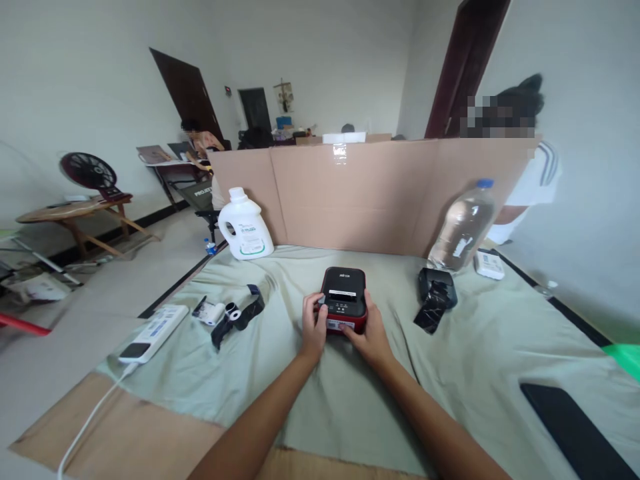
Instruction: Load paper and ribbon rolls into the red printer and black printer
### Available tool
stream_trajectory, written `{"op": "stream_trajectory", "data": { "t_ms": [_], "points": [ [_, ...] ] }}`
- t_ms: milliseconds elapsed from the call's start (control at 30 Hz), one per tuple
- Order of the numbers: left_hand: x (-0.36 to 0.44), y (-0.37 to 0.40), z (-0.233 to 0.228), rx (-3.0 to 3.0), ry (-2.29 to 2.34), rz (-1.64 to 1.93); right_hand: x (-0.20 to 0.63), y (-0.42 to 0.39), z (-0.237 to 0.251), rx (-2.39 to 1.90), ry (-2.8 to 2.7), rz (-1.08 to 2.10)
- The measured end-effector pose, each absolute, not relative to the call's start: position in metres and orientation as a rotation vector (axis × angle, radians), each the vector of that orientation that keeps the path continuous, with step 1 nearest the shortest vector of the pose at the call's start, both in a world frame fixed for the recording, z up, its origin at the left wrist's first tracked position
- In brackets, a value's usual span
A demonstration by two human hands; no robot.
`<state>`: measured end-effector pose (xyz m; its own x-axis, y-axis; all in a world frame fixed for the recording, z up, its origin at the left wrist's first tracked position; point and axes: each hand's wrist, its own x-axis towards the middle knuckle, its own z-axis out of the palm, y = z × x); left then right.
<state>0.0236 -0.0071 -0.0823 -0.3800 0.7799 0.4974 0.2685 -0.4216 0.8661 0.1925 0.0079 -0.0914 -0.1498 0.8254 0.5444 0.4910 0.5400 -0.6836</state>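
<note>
Bright, even daylight, soft shadows, sharp centre, wide-angle stretching and slight blur toward edges.

White walls, dark doors, perhaps concrete floor.

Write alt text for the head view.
Two bare hands, left hand and right hand, grip a small red and black label printer on a pale green cloth. Around it lie a white power strip, a detergent jug, a water bottle and a cardboard screen.
</note>
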Motion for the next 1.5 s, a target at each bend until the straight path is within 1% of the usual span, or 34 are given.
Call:
{"op": "stream_trajectory", "data": {
  "t_ms": [200,333,700,967,1167,1500],
  "points": [
    [0.023,-0.014,-0.081,1.338,1.383,1.793,0.192,0.008,-0.090,-1.105,-1.791,0.438],
    [0.018,-0.014,-0.081,1.398,1.367,1.749,0.192,0.008,-0.090,-1.119,-1.777,0.437],
    [0.013,-0.007,-0.083,1.510,1.379,1.782,0.194,0.009,-0.092,-1.087,-1.775,0.443],
    [0.001,-0.004,-0.083,1.628,1.445,1.648,0.196,0.015,-0.091,-1.074,-1.787,0.421],
    [-0.003,-0.003,-0.088,1.636,1.334,1.692,0.195,0.017,-0.092,-1.060,-1.778,0.434],
    [-0.002,0.008,-0.093,1.510,1.202,1.654,0.196,0.014,-0.086,-1.094,-1.800,0.434]
  ]
}}
